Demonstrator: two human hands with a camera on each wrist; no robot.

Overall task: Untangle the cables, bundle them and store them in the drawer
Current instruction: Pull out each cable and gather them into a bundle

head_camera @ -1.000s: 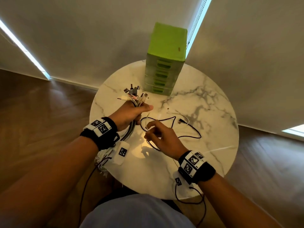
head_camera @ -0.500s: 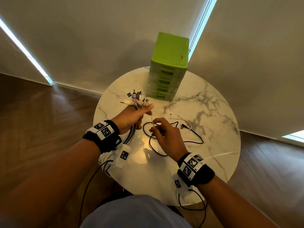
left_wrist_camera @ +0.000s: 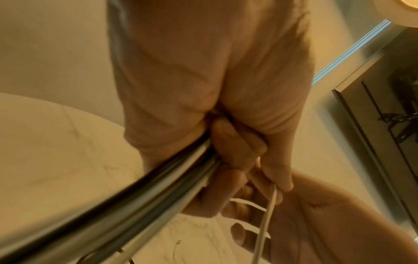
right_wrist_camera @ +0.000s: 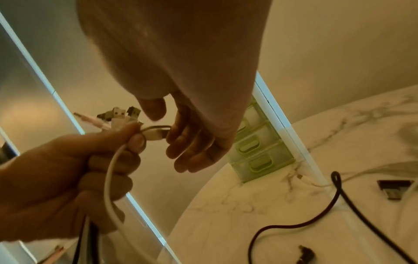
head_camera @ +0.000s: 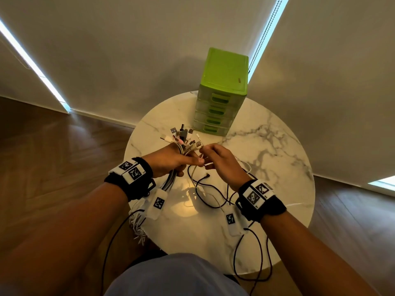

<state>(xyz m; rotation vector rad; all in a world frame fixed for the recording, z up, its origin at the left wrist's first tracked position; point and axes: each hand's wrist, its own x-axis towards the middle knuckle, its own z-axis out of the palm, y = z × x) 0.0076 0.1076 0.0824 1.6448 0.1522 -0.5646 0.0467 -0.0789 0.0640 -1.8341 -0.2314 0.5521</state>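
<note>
A: Item one, largest: round marble table (head_camera: 267, 221), carrying the rest.

B: Item two?

A: Green drawer unit (head_camera: 222, 90) at the table's far edge, several drawers, all closed as far as the head view shows. Nothing stored yet.

B: The cables?

A: Item three: cable bundle (head_camera: 181, 144), gripped in the left hand (head_camera: 168, 161), fingers wrapped tight round it, plugs fanning out above the fist, tails trailing over the table's near edge. Item four: black cable (head_camera: 205, 189), loose on the marble, well apart from the drawers, looping near the right wrist. Item five: white cable (right_wrist_camera: 108, 178), its plug end brought up to the bundle, pinned under the left thumb.

B: And the right hand?

A: Right hand (head_camera: 220, 161), fingers lightly curled at the white plug, touching it; whether it pinches or only guides, I cannot tell for certain.

B: Risks?

A: My judgement: the left thumb does double duty, so shifting it to admit the new plug could loosen the fan and let plugs slip. The white cable's slack crosses the black one on the table; drawing it up may drag the black cable along and re-knot them. The hanging tails could snag the table edge.
</note>
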